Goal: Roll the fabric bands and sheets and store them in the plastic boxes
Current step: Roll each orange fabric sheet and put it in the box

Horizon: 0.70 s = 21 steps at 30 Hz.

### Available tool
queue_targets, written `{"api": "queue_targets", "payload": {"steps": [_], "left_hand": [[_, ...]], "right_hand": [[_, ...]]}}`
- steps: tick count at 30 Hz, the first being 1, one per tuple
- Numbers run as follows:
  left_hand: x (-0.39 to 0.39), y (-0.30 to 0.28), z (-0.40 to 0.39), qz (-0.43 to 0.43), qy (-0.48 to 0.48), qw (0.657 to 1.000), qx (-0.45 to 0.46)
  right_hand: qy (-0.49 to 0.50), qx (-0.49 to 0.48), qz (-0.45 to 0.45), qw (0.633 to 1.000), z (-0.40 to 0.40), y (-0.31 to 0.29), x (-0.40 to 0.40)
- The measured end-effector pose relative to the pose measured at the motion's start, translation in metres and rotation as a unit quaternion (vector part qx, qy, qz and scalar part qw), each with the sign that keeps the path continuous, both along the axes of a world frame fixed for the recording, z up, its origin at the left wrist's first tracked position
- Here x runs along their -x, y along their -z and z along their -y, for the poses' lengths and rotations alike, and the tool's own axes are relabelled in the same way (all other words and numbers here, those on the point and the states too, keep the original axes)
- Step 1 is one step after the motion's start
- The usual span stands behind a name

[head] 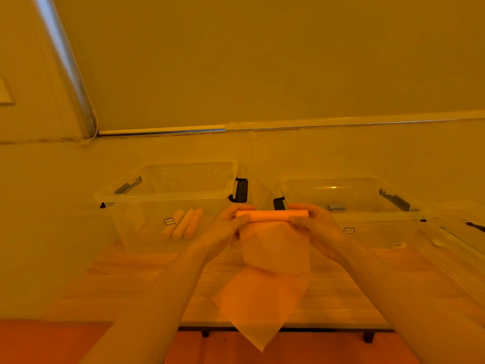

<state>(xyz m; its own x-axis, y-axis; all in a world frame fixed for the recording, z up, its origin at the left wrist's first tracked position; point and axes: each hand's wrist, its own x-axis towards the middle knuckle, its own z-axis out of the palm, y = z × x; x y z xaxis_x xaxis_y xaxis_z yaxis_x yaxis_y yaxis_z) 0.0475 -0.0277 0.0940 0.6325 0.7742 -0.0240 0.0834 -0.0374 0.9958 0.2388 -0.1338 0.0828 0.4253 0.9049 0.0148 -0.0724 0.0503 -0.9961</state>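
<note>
Head view: both hands, left [225, 227] and right [312, 227], pinch the ends of a half-rolled sheet [273, 258] held above the counter [126, 274], before 2 clear plastic boxes [162, 198]. Its thin, limp tail hangs crooked; uneven winding could cone or loosen the roll. 3 firm rolls [182, 223] lie in the left box.

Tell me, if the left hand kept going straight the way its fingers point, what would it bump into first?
Probably the right hand. The left hand grips one end of the fabric roll, fingers pointing along it toward the other hand, which grips the far end. Depth is hard to judge, so it might just miss.
</note>
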Motion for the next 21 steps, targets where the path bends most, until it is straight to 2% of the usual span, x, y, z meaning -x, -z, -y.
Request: {"api": "queue_targets", "payload": {"steps": [5, 11, 17, 21], "left_hand": [[-0.0034, 0.0030, -0.0001, -0.019, -0.007, 1.000, 0.003], [-0.0057, 0.0055, -0.0001, -0.059, -0.016, 0.997, -0.042], [-0.0073, 0.0009, 0.0050, -0.068, -0.011, 0.997, -0.036], [-0.0040, 0.0005, 0.0067, -0.090, -0.003, 0.993, -0.075]], "right_hand": [[0.008, 0.005, 0.017, 1.000, -0.0001, -0.0026, 0.0017], [0.008, 0.005, 0.070, 0.998, 0.0001, -0.0009, 0.0020], [0.009, 0.002, 0.076, 0.997, -0.0001, -0.0007, 0.0063], [0.015, 0.006, 0.080, 0.997, -0.0004, 0.0013, 0.0067]]}}
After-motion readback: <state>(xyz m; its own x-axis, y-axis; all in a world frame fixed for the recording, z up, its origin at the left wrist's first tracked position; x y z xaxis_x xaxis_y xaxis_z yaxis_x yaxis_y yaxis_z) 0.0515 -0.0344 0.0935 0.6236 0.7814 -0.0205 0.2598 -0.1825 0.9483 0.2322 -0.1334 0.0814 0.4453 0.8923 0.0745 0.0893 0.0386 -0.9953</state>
